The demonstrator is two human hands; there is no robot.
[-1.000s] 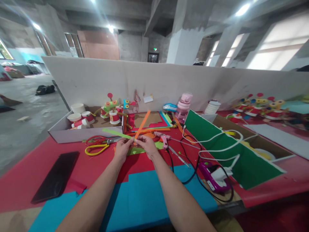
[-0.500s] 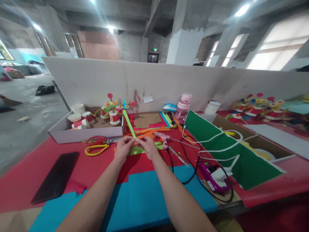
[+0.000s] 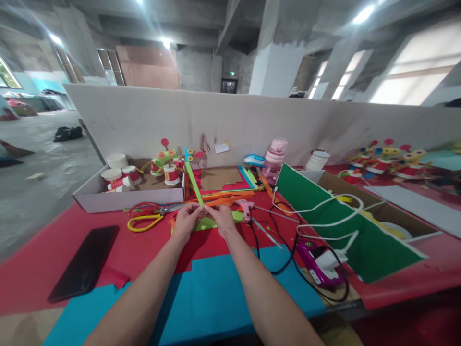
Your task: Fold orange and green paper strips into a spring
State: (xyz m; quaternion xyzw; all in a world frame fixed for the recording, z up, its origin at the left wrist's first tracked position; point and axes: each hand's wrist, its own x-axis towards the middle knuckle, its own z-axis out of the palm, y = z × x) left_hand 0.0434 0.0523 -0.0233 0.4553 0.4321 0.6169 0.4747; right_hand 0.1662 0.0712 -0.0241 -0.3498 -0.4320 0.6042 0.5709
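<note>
A narrow light-green paper strip (image 3: 195, 183) rises away from me, its near end pinched between my two hands. My left hand (image 3: 187, 222) is closed on that end from the left. From the right, my right hand (image 3: 222, 219) pinches at the same spot, fingertips almost touching the left ones. Just right of my hands lies a pink glue gun (image 3: 246, 209). Scissors (image 3: 147, 222) with yellow and red handles rest to the left. Beneath and behind the hands are orange strips (image 3: 234, 197) and a green paper piece (image 3: 238, 216) on red paper.
A white box (image 3: 129, 199) with paper cups and cup figures stands back left. Black phone (image 3: 84, 263) lies left. Blue sheets (image 3: 223, 298) cover the front. At right are a purple power strip (image 3: 324, 269), loose cables and a green-sided box (image 3: 345, 226).
Almost nothing differs. The fingers have shifted very slightly at the strip's near end, which both hands still pinch.
</note>
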